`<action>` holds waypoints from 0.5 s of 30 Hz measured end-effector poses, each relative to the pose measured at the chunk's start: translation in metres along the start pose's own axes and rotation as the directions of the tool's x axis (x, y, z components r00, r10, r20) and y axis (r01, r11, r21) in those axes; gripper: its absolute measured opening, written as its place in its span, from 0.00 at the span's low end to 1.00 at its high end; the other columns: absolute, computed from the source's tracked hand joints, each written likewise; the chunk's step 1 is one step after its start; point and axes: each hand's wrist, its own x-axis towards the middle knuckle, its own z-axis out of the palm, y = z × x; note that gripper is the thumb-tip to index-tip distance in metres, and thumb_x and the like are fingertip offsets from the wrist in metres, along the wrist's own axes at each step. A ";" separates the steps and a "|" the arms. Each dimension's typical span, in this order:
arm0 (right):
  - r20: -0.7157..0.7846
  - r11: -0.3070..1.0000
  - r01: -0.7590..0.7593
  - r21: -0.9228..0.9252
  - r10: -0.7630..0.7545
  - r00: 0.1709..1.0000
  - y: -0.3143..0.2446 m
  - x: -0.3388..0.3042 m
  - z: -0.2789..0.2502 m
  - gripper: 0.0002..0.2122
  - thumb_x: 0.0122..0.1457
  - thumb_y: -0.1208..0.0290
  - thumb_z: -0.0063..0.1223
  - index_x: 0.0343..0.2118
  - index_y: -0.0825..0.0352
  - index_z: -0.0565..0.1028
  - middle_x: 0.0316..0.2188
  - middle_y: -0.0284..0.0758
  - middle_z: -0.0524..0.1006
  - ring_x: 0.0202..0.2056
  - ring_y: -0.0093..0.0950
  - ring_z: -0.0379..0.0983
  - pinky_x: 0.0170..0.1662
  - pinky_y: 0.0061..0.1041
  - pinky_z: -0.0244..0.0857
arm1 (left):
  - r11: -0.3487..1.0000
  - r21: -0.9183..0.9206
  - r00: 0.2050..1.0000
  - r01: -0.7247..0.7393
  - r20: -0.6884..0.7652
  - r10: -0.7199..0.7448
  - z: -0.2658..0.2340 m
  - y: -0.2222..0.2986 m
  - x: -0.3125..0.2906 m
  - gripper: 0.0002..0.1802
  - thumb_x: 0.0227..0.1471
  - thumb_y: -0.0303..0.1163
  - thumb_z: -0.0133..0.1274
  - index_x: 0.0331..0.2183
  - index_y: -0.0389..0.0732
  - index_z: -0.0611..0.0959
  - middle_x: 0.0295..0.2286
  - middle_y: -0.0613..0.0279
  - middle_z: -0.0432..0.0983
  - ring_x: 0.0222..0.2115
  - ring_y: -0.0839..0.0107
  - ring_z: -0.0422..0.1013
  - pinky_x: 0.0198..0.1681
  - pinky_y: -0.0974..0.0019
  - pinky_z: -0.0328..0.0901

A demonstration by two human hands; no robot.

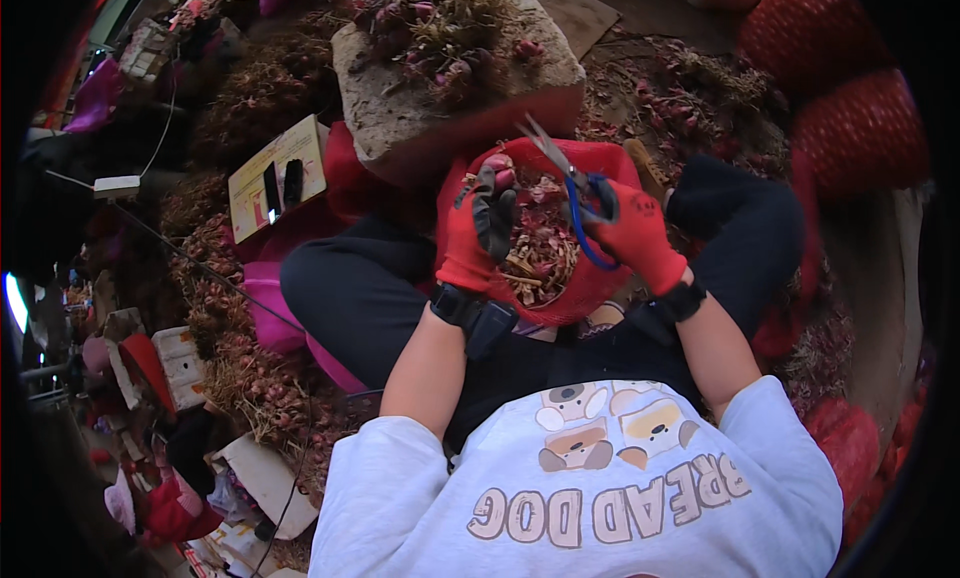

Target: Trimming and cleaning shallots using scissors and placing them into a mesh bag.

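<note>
Between my crossed legs sits a red basket [622,165], with shallot trimmings [545,248] and dry stalks in it. My left hand [474,233], in a red and grey work glove, is closed around pinkish shallots [503,172] over the basket's left side. On the right, my gloved right hand [634,230] grips a pair of scissors [550,148] by their blue handles. The blades point up and to the left, slightly parted, and stand apart from the shallots. Part of what lies in my left palm is hidden by the fingers.
Ahead stands a pale block [370,108] topped with a heap of shallots [440,38]. Left of it, a yellow box [243,193] carries two dark devices. Red mesh sacks [860,128] stand far right. A cable [200,263] crosses the shallots at left.
</note>
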 end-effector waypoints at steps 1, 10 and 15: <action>0.011 0.998 0.032 -0.048 -0.031 0.999 -0.001 -0.005 -0.001 0.19 0.45 0.54 0.58 0.33 0.64 0.73 0.27 0.39 0.75 0.28 0.38 0.73 0.31 0.33 0.66 | 0.929 -0.352 0.989 0.111 -0.052 -0.138 -0.004 0.000 0.000 0.14 0.59 0.33 0.40 0.46 0.42 0.72 0.38 0.68 0.72 0.38 0.78 0.69 0.40 0.79 0.65; 0.100 0.977 0.152 -0.149 -0.138 0.985 0.009 -0.009 0.013 0.17 0.43 0.55 0.60 0.32 0.62 0.75 0.24 0.37 0.75 0.27 0.37 0.73 0.30 0.33 0.66 | 0.862 0.425 0.899 -0.274 -0.206 0.387 -0.004 -0.008 0.003 0.11 0.56 0.37 0.47 0.39 0.42 0.76 0.32 0.72 0.73 0.31 0.84 0.70 0.31 0.81 0.66; 0.127 0.970 0.088 -0.228 -0.060 0.990 0.008 -0.011 0.005 0.15 0.43 0.58 0.60 0.33 0.61 0.75 0.25 0.38 0.76 0.28 0.37 0.74 0.31 0.33 0.66 | 0.969 -0.247 0.953 -0.029 -0.299 -0.048 0.023 0.010 -0.002 0.11 0.54 0.36 0.51 0.38 0.42 0.77 0.29 0.72 0.74 0.28 0.84 0.69 0.29 0.80 0.66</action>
